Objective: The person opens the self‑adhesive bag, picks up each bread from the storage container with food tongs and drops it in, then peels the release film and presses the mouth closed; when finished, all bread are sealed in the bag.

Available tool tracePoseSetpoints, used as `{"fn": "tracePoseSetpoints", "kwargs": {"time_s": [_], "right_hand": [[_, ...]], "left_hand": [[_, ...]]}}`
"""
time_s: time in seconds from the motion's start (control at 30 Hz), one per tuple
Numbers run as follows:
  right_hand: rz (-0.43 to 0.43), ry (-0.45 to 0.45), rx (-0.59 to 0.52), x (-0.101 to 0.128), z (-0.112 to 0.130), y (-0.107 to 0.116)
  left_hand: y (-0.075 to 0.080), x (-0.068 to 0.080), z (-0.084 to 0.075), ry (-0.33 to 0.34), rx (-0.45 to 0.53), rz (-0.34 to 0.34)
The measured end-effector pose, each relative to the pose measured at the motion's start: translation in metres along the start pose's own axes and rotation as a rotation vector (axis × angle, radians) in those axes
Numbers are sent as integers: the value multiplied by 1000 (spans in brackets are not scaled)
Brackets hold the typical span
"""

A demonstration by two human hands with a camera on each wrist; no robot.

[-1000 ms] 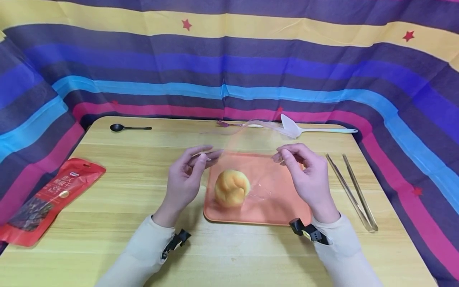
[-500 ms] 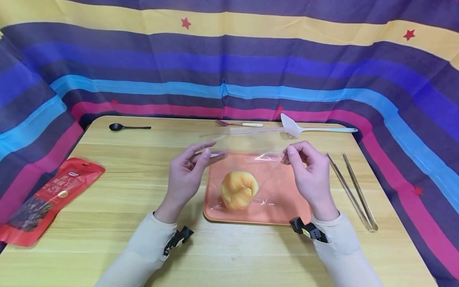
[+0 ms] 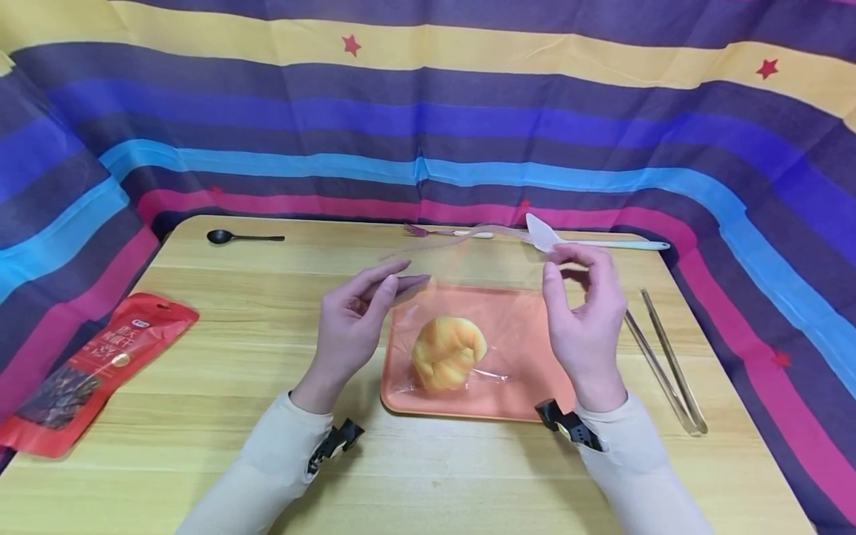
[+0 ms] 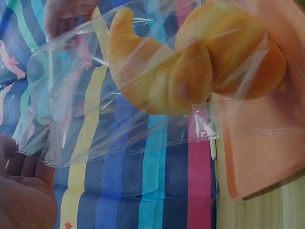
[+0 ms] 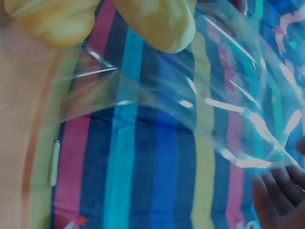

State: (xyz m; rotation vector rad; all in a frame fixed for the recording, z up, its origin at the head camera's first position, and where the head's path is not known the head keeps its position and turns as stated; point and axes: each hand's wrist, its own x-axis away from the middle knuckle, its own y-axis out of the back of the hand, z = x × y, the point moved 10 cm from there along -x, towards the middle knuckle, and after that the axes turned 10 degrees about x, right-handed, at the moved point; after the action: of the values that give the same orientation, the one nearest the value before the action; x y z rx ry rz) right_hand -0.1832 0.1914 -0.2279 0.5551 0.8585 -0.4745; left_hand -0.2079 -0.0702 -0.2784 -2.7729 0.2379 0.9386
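A clear plastic bag (image 4: pixel 47 95) stretches between both hands above the orange tray (image 3: pixel 528 394). My left hand (image 3: pixel 351 327) pinches one side of its edge, and the fingers (image 4: pixel 33 167) show against the film in the left wrist view. On the other side the right hand (image 3: pixel 585 327) pinches the edge between thumb and fingertips. Through the film I see a curved bread roll (image 4: pixel 152 83) and a round bun (image 4: pixel 238 47); I cannot tell whether both are inside. From the head they merge into one golden bread shape (image 3: pixel 448 353).
Metal tongs (image 3: pixel 697 423) lie right of the tray. Along the table's far edge are a black spoon (image 3: pixel 221 236), a fork (image 3: pixel 473 234) and a white spatula (image 3: pixel 615 244). A red snack packet (image 3: pixel 100 379) lies at left. Striped cloth (image 3: pixel 414 119) hangs behind.
The right hand has moved right and slightly up, the left slightly right and up. The visible bread shape has shifted right and turned, and the bag's far rim has changed shape.
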Motion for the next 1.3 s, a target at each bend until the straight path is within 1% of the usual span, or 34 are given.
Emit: {"fn": "tracePoseSetpoints", "kwargs": {"time_s": [0.03,0.1,0.13,0.17,0.2,0.23,0.3,0.37,0.4,0.47,0.57,0.6,0.8,1.0,1.1,1.3], "right_hand": [[-74,57,12,-1,10,4],[-213,205,50,0,34,10],[-262,287,68,3,47,10],[-285,368,83,6,59,8],[-275,448,89,9,71,4],[-235,520,88,11,80,-3],[-91,631,84,16,96,-21],[62,683,80,19,105,-39],[122,695,84,20,109,-48],[203,705,92,21,114,-62],[248,697,101,21,120,-77],[255,696,108,21,121,-82],[264,701,130,18,123,-97],[249,717,128,15,124,-99],[241,735,135,14,125,-98],[251,777,157,11,130,-96]], "left_hand": [[0,0,0,-4,4,0],[-1,-1,0,-9,47,6],[-2,-1,0,-10,73,10],[-3,-1,0,-10,93,15],[-3,-2,-1,-12,103,17],[-3,-1,-1,-12,97,18],[-3,-1,-1,-12,83,21],[-3,0,-2,-13,51,26],[-2,0,-2,-15,42,25],[-2,0,-2,-20,43,28],[-1,1,-3,-32,23,30],[-1,1,-4,-42,30,28],[-3,1,-11,-108,48,39],[-5,0,-15,-145,-53,38],[-7,0,-17,-160,-68,53],[-10,0,-21,-198,-107,82]]}}
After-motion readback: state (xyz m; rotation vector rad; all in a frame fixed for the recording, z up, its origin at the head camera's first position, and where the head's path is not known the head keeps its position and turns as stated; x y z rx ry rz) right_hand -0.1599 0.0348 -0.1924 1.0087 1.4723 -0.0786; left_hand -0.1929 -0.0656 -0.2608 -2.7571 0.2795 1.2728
